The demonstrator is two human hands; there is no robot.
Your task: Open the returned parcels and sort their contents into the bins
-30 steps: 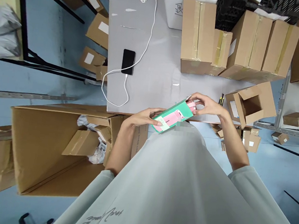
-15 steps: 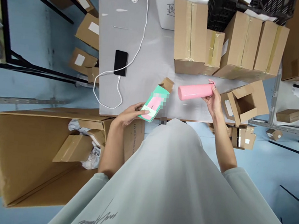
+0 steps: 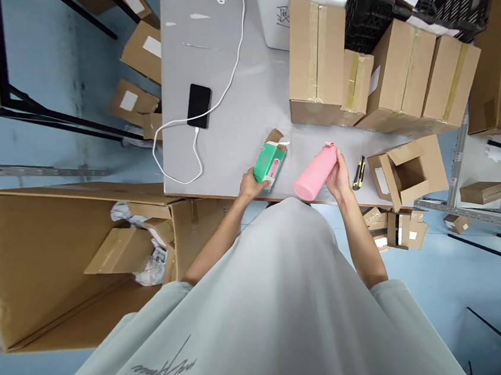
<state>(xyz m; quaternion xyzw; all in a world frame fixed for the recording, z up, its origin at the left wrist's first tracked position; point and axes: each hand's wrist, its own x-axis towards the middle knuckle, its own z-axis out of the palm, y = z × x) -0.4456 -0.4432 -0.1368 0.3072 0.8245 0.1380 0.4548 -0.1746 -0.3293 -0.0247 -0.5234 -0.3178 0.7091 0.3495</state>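
My left hand (image 3: 253, 185) is closed around the lower end of a green carton (image 3: 267, 164) with a pink picture on its side. The carton's brown inner flaps stand raised at its far end. In my right hand (image 3: 337, 176) is a pink bottle (image 3: 316, 173), gripped near its capped end and tilted with its base toward me. Carton and bottle are apart, both over the table's near edge. A yellow and black box cutter (image 3: 359, 172) lies on the table just right of my right hand.
A phone (image 3: 199, 106) with a white cable lies on the grey table (image 3: 242, 91). Taped cardboard boxes (image 3: 315, 57) line the back right, near a white bin (image 3: 272, 17) and black crate (image 3: 366, 21). An opened box (image 3: 408, 171) sits right; a large carton (image 3: 46, 261) stands lower left.
The green carton has turned more upright and shows another side. The bottle has swung from nearly level to slanted, its base nearer me. The box cutter has come into sight.
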